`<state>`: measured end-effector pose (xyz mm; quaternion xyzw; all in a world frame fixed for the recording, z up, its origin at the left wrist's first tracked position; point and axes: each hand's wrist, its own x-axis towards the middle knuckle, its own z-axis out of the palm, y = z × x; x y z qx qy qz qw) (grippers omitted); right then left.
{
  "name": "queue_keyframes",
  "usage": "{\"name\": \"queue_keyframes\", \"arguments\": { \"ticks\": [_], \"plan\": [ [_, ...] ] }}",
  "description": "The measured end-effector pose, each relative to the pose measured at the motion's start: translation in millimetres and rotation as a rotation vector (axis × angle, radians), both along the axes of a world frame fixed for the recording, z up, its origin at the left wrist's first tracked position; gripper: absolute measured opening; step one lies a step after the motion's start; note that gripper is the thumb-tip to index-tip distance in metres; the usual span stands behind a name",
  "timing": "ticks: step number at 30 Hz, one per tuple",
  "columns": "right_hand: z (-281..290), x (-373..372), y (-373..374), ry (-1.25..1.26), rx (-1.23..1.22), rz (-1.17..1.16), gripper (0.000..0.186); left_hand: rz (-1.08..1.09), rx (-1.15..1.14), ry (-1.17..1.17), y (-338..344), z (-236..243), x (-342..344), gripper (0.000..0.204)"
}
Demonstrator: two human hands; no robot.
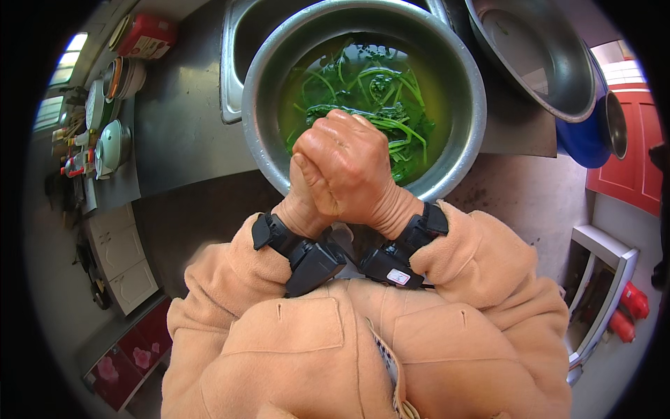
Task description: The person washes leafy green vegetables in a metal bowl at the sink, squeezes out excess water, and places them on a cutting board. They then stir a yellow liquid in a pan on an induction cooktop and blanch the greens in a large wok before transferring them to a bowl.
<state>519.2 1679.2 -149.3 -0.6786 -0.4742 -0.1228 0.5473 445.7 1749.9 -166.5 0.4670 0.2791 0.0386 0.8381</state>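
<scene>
Hands (345, 171) are pressed together, apparently squeezing rinsed greens (370, 87); what they pinch is hidden. Firm wringing over the upper-centre steel basin (460, 63) seems needed next.

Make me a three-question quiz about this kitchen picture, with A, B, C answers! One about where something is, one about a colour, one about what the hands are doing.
1. Where are the leafy greens?
A. On the floor
B. In water inside the big metal bowl
C. In the red box

2. What colour are the person's sleeves?
A. Peach
B. Blue
C. Black

3. How are the two hands?
A. Spread flat on the counter
B. Far apart, each on a different bowl
C. Pressed together, closed, over the bowl

Answers:
1 B, the greens float in greenish water in the bowl.
2 A, both arms wear peach fleece, with black bands at the wrists.
3 C, the left hand and right hand are clasped tight; whether any greens are squeezed between them cannot be seen.
</scene>
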Motion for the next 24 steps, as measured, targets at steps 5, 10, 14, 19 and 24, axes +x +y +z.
{"name": "queue_keyframes", "arguments": {
  "ticks": [5,10,14,19,24],
  "plan": [
    [-2.4,1.6,1.3,0.068,0.008,0.000,0.014,-0.002,0.031,-0.004,-1.0,-3.4,-0.3,0.023],
    [-4.2,-0.6,-3.7,0.141,0.020,-0.019,0.014,0.000,0.059,-0.015,-6.4,-6.1,1.2,0.023],
    [-4.1,-1.2,-9.8,0.181,0.001,-0.052,0.015,0.001,0.088,-0.032,-12.9,-9.4,4.2,0.023],
    [0.1,-3.3,-16.8,0.252,0.002,-0.085,0.016,0.015,0.127,-0.068,-21.5,-17.2,2.3,0.023],
    [5.4,-14.6,-21.7,0.293,0.034,-0.091,0.021,0.039,-0.026,-0.192,-23.3,-29.2,-3.0,0.023]
  ]
}}
